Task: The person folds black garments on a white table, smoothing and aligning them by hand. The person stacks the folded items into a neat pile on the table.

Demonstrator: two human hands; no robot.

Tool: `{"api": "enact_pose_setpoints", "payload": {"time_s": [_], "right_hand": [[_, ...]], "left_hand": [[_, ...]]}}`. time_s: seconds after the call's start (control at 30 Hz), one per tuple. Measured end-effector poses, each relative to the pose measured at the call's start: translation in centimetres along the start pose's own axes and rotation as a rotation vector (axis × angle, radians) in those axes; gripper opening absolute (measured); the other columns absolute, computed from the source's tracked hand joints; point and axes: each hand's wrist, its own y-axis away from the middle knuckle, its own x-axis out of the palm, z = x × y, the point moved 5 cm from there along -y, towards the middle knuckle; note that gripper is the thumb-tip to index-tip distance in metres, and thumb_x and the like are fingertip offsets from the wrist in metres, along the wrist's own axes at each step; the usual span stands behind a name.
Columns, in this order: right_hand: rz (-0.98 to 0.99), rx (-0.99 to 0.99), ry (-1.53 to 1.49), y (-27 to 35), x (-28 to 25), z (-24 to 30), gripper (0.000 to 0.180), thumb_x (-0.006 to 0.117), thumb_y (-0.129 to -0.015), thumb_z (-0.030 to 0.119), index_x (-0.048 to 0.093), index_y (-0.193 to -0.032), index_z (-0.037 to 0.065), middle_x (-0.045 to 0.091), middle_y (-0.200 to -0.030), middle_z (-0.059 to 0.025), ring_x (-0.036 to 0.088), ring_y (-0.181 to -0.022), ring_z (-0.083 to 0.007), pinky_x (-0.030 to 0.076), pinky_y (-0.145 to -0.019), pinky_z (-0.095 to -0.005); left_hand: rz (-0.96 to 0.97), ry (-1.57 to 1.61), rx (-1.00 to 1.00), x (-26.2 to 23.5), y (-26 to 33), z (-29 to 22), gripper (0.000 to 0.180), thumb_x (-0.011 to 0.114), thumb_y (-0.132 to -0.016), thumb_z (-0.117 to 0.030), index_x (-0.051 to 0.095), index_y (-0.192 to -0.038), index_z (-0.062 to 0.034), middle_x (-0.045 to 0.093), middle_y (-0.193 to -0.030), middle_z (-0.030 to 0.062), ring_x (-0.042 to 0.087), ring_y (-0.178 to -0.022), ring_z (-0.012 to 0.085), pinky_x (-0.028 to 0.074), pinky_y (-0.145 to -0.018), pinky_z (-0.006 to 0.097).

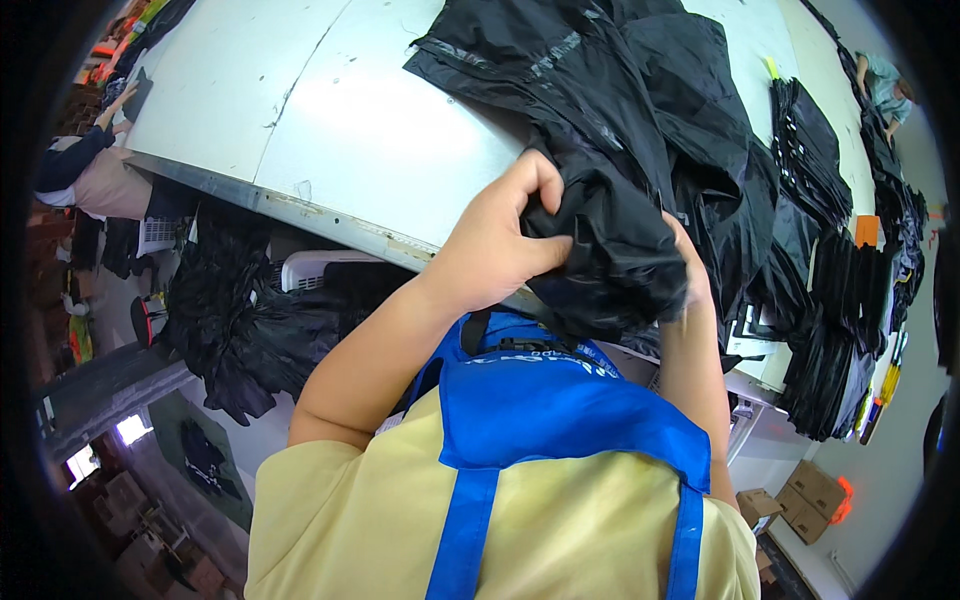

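A black garment [600,130] of thin, shiny fabric lies over the table's front edge, with greyish shiny strips on one part. Its near end is bunched up between my two hands, just above my blue apron. My left hand [510,225] pinches the left side of the bunch, thumb and fingers closed on the cloth. On the opposite side, my right hand [690,265] is pressed against the bundle; most of its fingers are hidden behind the fabric.
The white table [390,100] has a metal-edged front. Folded black garments [845,290] are stacked to the right. Below the table at left hang more black garments [250,330] by a white plastic basket [325,268]. Cardboard boxes [810,495] stand lower right. Two people work at the far left and far right.
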Motion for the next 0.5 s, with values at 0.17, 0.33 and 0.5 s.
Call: {"api": "enact_pose_setpoints", "payload": {"time_s": [0.17,0.33,0.5], "right_hand": [[-0.295,-0.447,0.579,-1.9,0.3,1.9,0.022,0.062,-0.071,-0.006,0.045,-0.073,0.008,0.040,-0.070,0.0058,0.040,-0.066,-0.0026,0.032,-0.059,-0.0182],[-0.459,-0.552,-0.074,-1.5,3.1,3.1,0.011,0.049,-0.093,0.009,0.059,-0.096,0.005,0.057,-0.079,0.0017,0.054,-0.070,-0.0076,0.045,-0.066,-0.0226],[0.004,-0.828,1.133,2.8,9.7,3.1,0.030,0.079,-0.065,0.005,0.049,-0.066,0.004,0.048,-0.060,-0.0044,0.046,-0.053,-0.0103,0.037,-0.048,-0.0253]], "left_hand": [[0.199,-0.574,0.769,3.6,3.8,-5.6,0.031,0.069,-0.069,-0.003,0.062,-0.099,-0.0114,0.049,-0.086,0.0076,0.050,-0.069,0.0264,0.043,-0.065,0.033],[-0.037,-0.885,0.595,1.8,2.1,-3.6,0.020,0.067,-0.072,-0.006,0.068,-0.091,-0.0074,0.051,-0.091,0.0106,0.054,-0.078,0.0274,0.046,-0.067,0.037],[-0.374,-1.020,0.285,-3.6,1.7,-3.4,0.014,0.060,-0.073,0.006,0.063,-0.086,0.0027,0.053,-0.099,0.0190,0.057,-0.082,0.0356,0.049,-0.072,0.039]]}}
